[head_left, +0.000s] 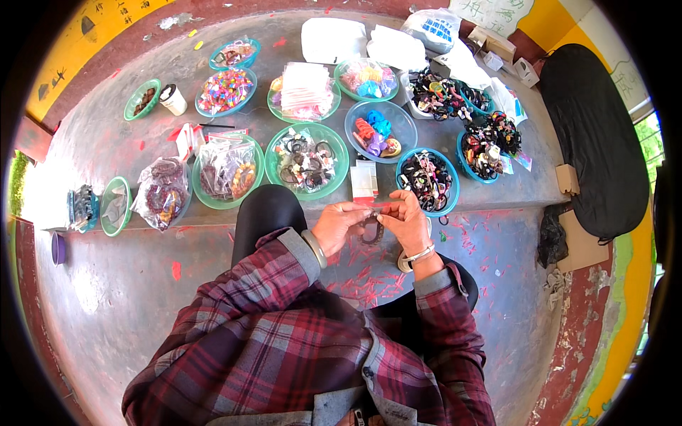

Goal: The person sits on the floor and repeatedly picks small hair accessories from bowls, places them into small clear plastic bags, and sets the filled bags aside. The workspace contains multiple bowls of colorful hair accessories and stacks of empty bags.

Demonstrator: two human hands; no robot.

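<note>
In front of my knees, my left hand (339, 228) and my right hand (405, 226) meet with their fingertips pinched close together. A dark brown hair tie (371, 233) hangs as a loop between them, held at its top. A thin reddish strip (372, 205) shows at the fingertips; its exact kind is too small to tell. Just beyond the hands lies a small stack of white cards (364, 179) with red edges. A green bowl (339, 177) of hair ties stands to the left of it, and a blue bowl (455, 192) of dark hair ties to the right.
More bowls stand on the raised ledge, including one of colourful small pieces (226, 91) and one of clear packets (305, 96). A white cup (172, 99) stands at the left. Red scraps (362, 273) litter the floor below. A long black padded object (597, 142) lies at the right.
</note>
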